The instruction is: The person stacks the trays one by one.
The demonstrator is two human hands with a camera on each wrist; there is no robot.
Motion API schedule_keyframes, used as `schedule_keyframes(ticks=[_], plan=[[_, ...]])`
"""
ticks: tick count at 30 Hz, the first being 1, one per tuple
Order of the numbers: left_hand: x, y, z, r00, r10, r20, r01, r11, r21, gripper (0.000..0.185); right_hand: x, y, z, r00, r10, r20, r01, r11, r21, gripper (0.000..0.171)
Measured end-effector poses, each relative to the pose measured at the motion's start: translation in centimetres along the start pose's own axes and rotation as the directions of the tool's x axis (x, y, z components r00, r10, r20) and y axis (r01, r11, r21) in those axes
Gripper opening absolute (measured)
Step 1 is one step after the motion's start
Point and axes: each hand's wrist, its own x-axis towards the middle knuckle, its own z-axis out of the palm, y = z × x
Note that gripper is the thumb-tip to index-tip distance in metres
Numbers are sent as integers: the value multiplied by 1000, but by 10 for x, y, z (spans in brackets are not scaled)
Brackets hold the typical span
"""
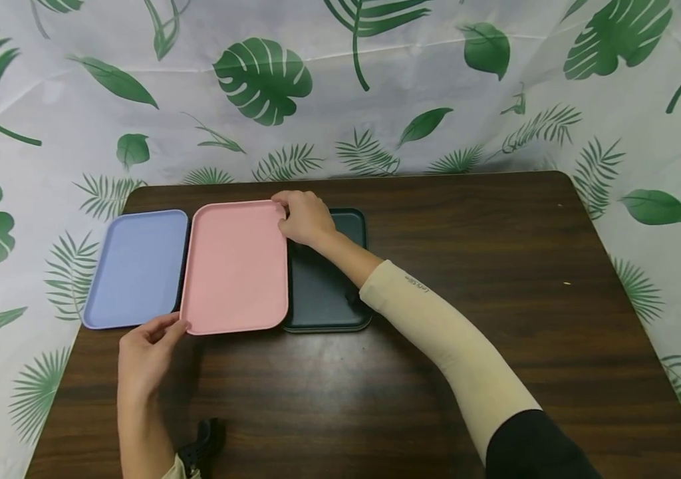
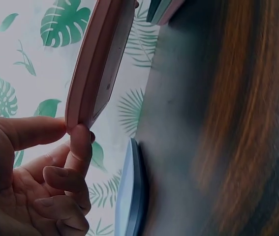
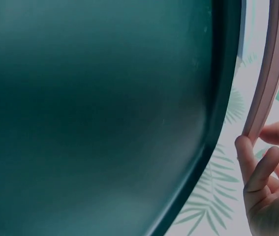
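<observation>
Head view: 3 trays on the desk [image 1: 436, 253]; the pink tray [image 1: 235, 266] sits between the blue tray [image 1: 137, 266] at 9 o'clock and the dark green tray [image 1: 328, 293] at 3 o'clock, overlapping both. The left hand [image 1: 145, 356] pinches its 7 o'clock corner and the right hand [image 1: 304, 216] its 1 o'clock corner, diagonal grips that keep it level.

Left wrist view: thumb and fingers [image 2: 80, 147] hold the pink rim, raised off the wood.

Right wrist view: fingertips [image 3: 245, 152] nip the rim, above the green tray.
</observation>
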Motion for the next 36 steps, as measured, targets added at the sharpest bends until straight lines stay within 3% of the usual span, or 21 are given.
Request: schedule_keyframes(ticks=[6, 12, 22, 36], plan=[[-1, 9, 7, 1000, 15, 9, -14, 998, -55, 37, -6, 8, -16, 1000, 12, -7, -12, 1000, 25, 48], [-4, 17, 19, 996, 84, 34, -80, 989, -122, 30, -12, 18, -31, 999, 9, -39, -8, 1000, 24, 46], [-8, 27, 44, 984, 150, 98, -127, 969, -210, 22, -20, 40, -51, 996, 28, -82, -28, 1000, 7, 46], [-11, 40, 66, 969, 180, 170, -149, 973, -178, 18, -39, 63, -71, 991, 85, -105, -86, 996, -5, 43]])
